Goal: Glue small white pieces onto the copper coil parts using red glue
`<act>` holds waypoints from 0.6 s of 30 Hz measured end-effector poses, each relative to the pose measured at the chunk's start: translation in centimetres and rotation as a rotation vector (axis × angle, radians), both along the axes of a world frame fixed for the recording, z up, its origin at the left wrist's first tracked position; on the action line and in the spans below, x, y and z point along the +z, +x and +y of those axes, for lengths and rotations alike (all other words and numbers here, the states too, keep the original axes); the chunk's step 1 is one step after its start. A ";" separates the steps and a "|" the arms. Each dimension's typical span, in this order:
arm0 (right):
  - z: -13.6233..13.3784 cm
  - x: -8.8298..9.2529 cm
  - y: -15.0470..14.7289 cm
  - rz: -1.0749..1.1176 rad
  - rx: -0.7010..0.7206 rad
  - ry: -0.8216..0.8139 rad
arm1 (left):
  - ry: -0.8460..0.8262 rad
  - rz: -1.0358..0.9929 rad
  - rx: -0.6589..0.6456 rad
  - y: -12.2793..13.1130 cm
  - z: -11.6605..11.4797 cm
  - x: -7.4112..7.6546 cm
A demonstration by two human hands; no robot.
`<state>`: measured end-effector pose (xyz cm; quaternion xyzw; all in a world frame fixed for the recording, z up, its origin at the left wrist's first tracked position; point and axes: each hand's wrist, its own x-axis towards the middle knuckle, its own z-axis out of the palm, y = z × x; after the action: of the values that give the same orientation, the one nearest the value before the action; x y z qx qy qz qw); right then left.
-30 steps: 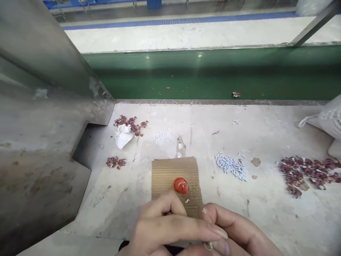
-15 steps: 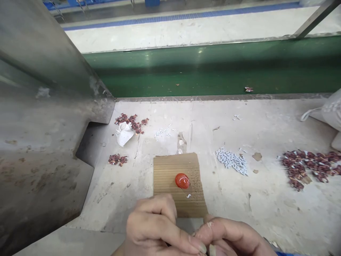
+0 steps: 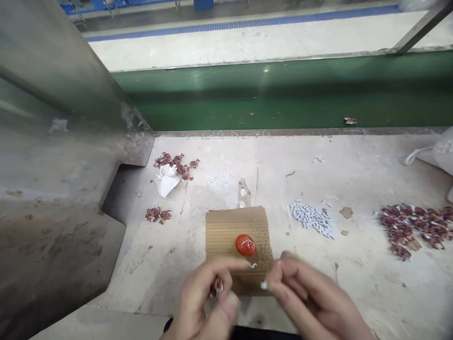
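Note:
My left hand [image 3: 208,302] hovers at the bottom centre, blurred, with its fingers curled round a small dark red piece [image 3: 215,286]. Beside it my right hand [image 3: 311,302] pinches a tiny white piece [image 3: 264,284] between its fingertips. Both hands are over the near edge of a brown cardboard square [image 3: 226,226]. On the cardboard lies a glossy red blob [image 3: 245,245], with one small white piece [image 3: 253,266] near it.
A heap of white pieces [image 3: 312,218] and a bigger heap of dark red pieces [image 3: 414,226] lie to the right. Smaller red heaps [image 3: 177,163] and a white rag [image 3: 166,180] sit at the left. A metal housing [image 3: 53,165] blocks the left; a green conveyor belt [image 3: 283,104] runs behind.
My hands have come apart and risen a little over the cardboard's near edge. The red piece in the left and the white piece in the right now show.

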<state>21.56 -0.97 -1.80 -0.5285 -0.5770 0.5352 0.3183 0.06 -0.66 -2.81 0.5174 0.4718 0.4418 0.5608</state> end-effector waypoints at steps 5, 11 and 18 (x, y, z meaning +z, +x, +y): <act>3.9 -0.4 1.9 -0.694 0.282 0.526 | -0.148 0.348 -0.005 -3.7 0.5 0.0; 4.6 -0.1 0.7 -0.793 0.407 0.672 | -0.143 0.426 0.077 -5.0 1.1 -0.4; 4.9 0.1 0.8 -0.820 0.474 0.627 | 0.026 0.208 0.120 -4.5 2.0 0.2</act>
<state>22.39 3.93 -1.65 -0.4292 -0.8877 0.1459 0.0811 -4.48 1.32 -2.59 0.5384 0.5519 0.4246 0.4747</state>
